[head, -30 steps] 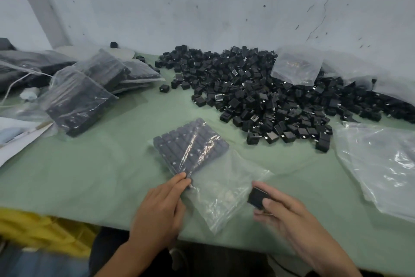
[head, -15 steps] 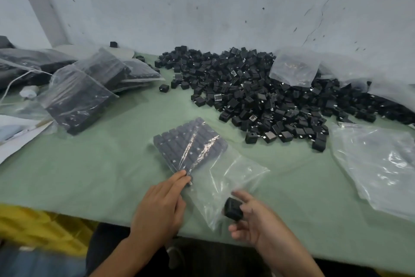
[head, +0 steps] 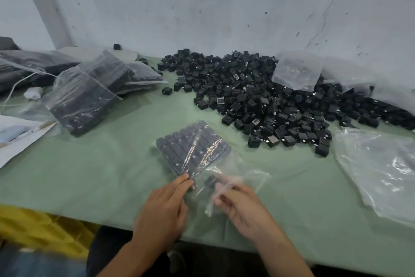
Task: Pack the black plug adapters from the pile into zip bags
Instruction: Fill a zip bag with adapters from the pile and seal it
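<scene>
A clear zip bag (head: 226,172) lies on the green table in front of me, its far half filled with neat rows of black plug adapters (head: 193,147). My left hand (head: 166,205) rests its fingertips on the near edge of the packed rows. My right hand (head: 238,200) reaches into the bag's open mouth, its fingers behind the plastic, pinching one black adapter (head: 210,181) just short of the rows. The big loose pile of adapters (head: 269,101) spreads across the back right of the table.
Several filled bags (head: 89,95) are stacked at the back left. Empty clear bags (head: 381,171) lie at the right, and another bag (head: 296,70) sits on the pile. A white cable and papers (head: 20,128) are at the far left. A yellow crate (head: 38,229) stands below the table edge.
My right hand has carried the adapter leftward and forward from outside the bag into its open mouth. My left hand has stayed on the packed rows.
</scene>
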The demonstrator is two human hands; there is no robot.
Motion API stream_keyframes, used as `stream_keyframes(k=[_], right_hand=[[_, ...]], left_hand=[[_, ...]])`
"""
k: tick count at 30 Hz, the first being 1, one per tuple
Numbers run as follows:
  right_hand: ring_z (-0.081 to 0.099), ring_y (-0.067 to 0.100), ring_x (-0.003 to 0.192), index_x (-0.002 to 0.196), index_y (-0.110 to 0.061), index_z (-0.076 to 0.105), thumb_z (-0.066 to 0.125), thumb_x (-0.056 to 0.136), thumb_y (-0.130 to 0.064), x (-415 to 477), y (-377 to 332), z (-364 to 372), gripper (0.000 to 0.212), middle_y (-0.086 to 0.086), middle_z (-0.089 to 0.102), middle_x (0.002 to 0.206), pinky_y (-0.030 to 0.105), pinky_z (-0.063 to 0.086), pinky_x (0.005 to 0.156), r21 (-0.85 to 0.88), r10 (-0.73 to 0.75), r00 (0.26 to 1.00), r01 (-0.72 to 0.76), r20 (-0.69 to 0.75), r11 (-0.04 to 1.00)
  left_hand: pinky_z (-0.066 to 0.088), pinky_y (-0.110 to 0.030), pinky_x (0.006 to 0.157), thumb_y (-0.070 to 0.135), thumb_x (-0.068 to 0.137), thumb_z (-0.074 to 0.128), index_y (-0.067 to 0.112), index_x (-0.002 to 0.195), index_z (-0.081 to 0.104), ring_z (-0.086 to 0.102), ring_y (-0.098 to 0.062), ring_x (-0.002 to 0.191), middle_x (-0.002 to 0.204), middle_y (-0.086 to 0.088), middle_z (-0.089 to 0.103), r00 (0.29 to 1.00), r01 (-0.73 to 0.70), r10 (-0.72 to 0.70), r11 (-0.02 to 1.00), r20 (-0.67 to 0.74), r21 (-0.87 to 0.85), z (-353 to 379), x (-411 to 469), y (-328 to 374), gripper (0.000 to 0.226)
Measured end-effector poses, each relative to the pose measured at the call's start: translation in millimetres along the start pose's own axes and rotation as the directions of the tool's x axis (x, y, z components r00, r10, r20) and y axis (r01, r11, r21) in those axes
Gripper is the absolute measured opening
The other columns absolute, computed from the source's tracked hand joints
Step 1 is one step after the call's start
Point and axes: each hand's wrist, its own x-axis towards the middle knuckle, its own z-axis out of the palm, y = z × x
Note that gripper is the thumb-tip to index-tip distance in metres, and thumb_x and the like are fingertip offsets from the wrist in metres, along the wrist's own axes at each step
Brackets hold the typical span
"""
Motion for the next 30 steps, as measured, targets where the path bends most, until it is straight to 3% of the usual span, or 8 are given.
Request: stream_keyframes(k=[4,7,10,14,20,23,26,30], right_hand=[[0.072,0.018,0.067,0.087,0.01,0.066,0.055,0.091,0.011,20.2,-9.6,-0.2,0.012,0.02,0.071,0.079,0.023,0.06,0.059,0.247,0.069,0.997,-0.074,0.026,0.966],[0.073,0.027,0.088,0.104,-0.004,0.071,0.064,0.089,0.007,29.1,-13.8,-2.5,0.02,0.018,0.074,0.101,0.036,0.062,0.079,-0.237,-0.094,0.996,0.092,0.003,0.967],[0.069,0.028,0.099,0.11,-0.021,0.073,0.063,0.092,-0.003,33.3,-16.5,-2.3,0.028,0.01,0.073,0.11,0.038,0.057,0.087,-0.768,-0.24,0.971,0.149,-0.007,0.623],[0.066,0.018,0.072,0.098,-0.015,0.076,0.07,0.082,-0.006,29.1,-10.3,2.6,0.019,0.013,0.074,0.097,0.029,0.053,0.063,-0.56,-0.189,0.964,0.262,0.185,0.786],[0.044,-0.001,0.121,0.142,-0.024,0.052,0.067,0.094,-0.022,44.4,13.2,-11.2,0.051,-0.016,0.051,0.132,-0.006,0.029,0.087,-0.894,-0.23,0.928,0.352,0.294,0.276],[0.056,0.006,0.123,0.13,-0.031,0.062,0.065,0.097,-0.019,48.5,23.4,-11.9,0.036,-0.015,0.062,0.127,0.012,0.042,0.101,-0.8,-0.29,0.89,0.446,0.35,0.402],[0.064,0.001,0.11,0.111,-0.052,0.064,0.065,0.095,-0.015,50.2,30.0,-8.7,0.04,-0.024,0.068,0.114,0.021,0.05,0.098,-0.801,-0.403,0.845,0.494,0.352,0.337],[0.064,-0.008,0.104,0.107,-0.063,0.062,0.061,0.091,-0.037,46.6,23.8,-7.3,0.03,-0.037,0.065,0.108,0.012,0.047,0.092,-0.759,-0.431,0.817,0.544,0.383,0.357]], left_hand=[[0.045,-0.028,0.089,0.019,0.086,0.046,0.018,0.128,0.066,0.065,-0.014,0.113,0.14,0.005,0.059,1.0,0.003,-0.003,1.0,0.019,-0.005,0.2,0.4,-0.5,0.047],[0.044,-0.026,0.09,0.02,0.086,0.046,0.019,0.127,0.066,0.065,-0.013,0.113,0.14,0.005,0.06,1.0,0.008,-0.007,1.0,0.026,-0.01,-1.4,0.4,0.1,0.046],[0.043,-0.026,0.089,0.021,0.086,0.046,0.019,0.127,0.066,0.064,-0.013,0.113,0.14,0.005,0.06,1.0,0.005,-0.004,1.0,0.03,-0.008,-2.0,0.2,0.8,0.045],[0.044,-0.027,0.089,0.021,0.087,0.046,0.019,0.128,0.066,0.064,-0.013,0.113,0.141,0.006,0.059,0.999,0.003,-0.003,1.0,0.043,0.0,-2.6,0.4,0.5,0.046],[0.048,-0.029,0.088,0.021,0.088,0.046,0.018,0.129,0.065,0.063,-0.013,0.115,0.142,0.005,0.058,0.999,0.001,-0.002,1.0,0.035,0.005,-2.8,-0.4,0.8,0.045],[0.046,-0.028,0.089,0.022,0.088,0.047,0.019,0.129,0.065,0.063,-0.013,0.116,0.142,0.005,0.058,0.999,0.013,-0.013,1.0,0.034,0.001,-2.0,0.4,1.2,0.045],[0.044,-0.028,0.091,0.023,0.088,0.047,0.018,0.129,0.065,0.062,-0.014,0.117,0.142,0.005,0.058,0.999,0.016,-0.016,1.0,0.041,-0.002,-2.7,0.9,1.6,0.045],[0.045,-0.03,0.097,0.023,0.089,0.048,0.018,0.128,0.066,0.06,-0.015,0.119,0.14,0.005,0.059,1.0,-0.003,0.004,1.0,0.014,-0.023,-4.3,3.3,2.0,0.043]])
